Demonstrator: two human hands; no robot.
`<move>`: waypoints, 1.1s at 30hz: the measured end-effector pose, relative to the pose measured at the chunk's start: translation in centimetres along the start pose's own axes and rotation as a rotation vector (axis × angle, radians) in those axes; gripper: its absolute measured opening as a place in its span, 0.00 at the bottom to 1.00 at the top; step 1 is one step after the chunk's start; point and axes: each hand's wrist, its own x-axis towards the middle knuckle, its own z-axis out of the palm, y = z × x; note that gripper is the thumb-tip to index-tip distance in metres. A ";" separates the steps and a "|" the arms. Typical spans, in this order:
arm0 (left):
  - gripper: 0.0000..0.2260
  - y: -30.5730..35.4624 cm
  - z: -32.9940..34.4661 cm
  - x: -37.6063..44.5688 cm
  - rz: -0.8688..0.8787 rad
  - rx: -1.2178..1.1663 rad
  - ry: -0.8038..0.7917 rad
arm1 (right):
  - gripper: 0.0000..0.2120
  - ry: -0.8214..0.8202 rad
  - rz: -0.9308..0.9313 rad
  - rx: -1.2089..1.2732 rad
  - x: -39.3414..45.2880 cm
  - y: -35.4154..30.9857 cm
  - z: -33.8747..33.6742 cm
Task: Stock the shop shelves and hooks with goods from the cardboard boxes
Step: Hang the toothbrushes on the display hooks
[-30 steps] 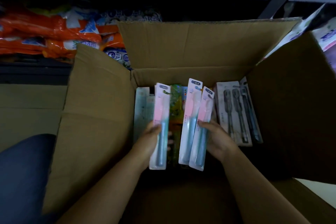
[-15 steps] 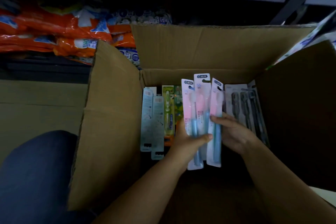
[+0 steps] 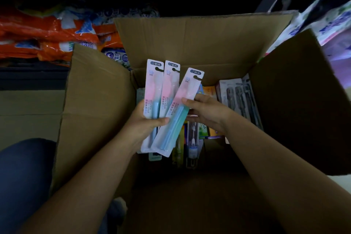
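Three pink-and-blue toothbrush packs [image 3: 167,100] are fanned out above an open cardboard box [image 3: 190,43]. My left hand [image 3: 144,123] grips the fan at its lower half, thumb across the front. The rightmost pack [image 3: 182,108] tilts to the right, and my right hand [image 3: 207,112] pinches its right edge between thumb and fingers. Under the hands, more toothbrush packs [image 3: 191,138] lie in the box. A pack of dark toothbrushes [image 3: 237,97] lies on the right side of the box.
Orange and blue bagged goods [image 3: 47,40] fill a low shelf at the back left. White and purple bags [image 3: 334,30] hang at the right. The box flaps [image 3: 98,110] stand up left and right. My knee in dark cloth [image 3: 22,176] is at the lower left.
The three packs have come together into one fan in my left hand and risen out of the box. My right hand has shifted to the edge of the rightmost pack.
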 end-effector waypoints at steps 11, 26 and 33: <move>0.27 0.7 -0.7 -0.4 -0.131 -0.034 -0.091 | 0.12 0.031 0.013 0.065 0.5 -1.0 0.6; 0.19 0.3 -1.8 -1.5 -0.079 -0.126 -0.040 | 0.14 0.193 0.020 0.111 -0.3 1.6 -0.7; 0.26 -0.1 -2.3 -1.8 -0.088 -0.102 -0.002 | 0.10 0.330 0.052 0.105 -1.4 5.1 -3.2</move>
